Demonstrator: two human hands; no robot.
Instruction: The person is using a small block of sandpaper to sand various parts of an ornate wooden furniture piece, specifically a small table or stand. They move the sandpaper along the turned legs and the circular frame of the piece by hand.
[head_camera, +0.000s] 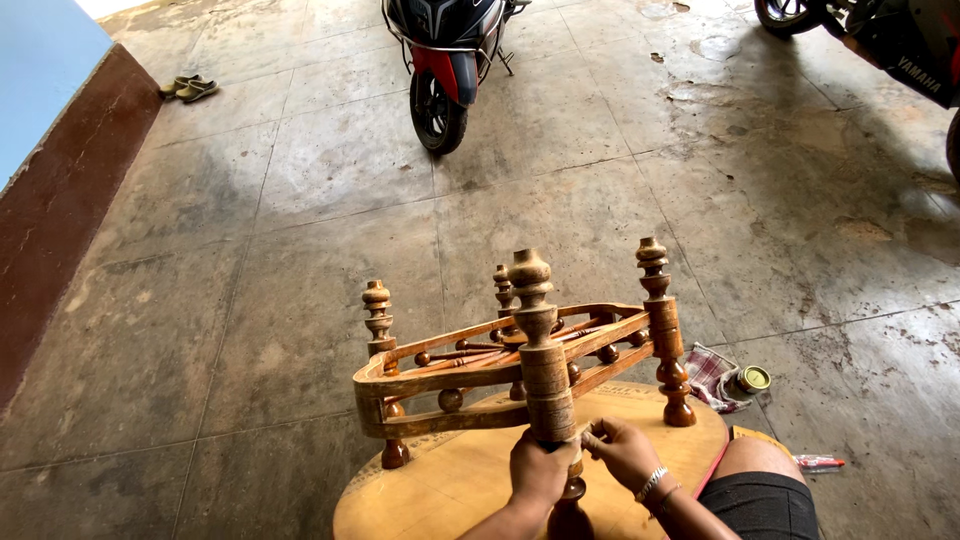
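left hand (537, 468): wrapped around the near leg (546, 385) of the upside-down wooden table (470, 375), low down.
right hand (622, 450): fingertips pinched on the same leg, right next to the left.
table: top flat on the floor (300, 280), four turned legs sticking up, just ahead of both hands.
tin (748, 381): small round, yellow-green lid, on a checked rag (708, 372), right of the hands.
tube (818, 462): red and white, on the floor further right.
scooter (445, 50): parked well ahead.

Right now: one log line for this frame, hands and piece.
left hand: grips near leg | right hand: fingertips on same leg | upturned wooden table: on floor | tin: beside cloth
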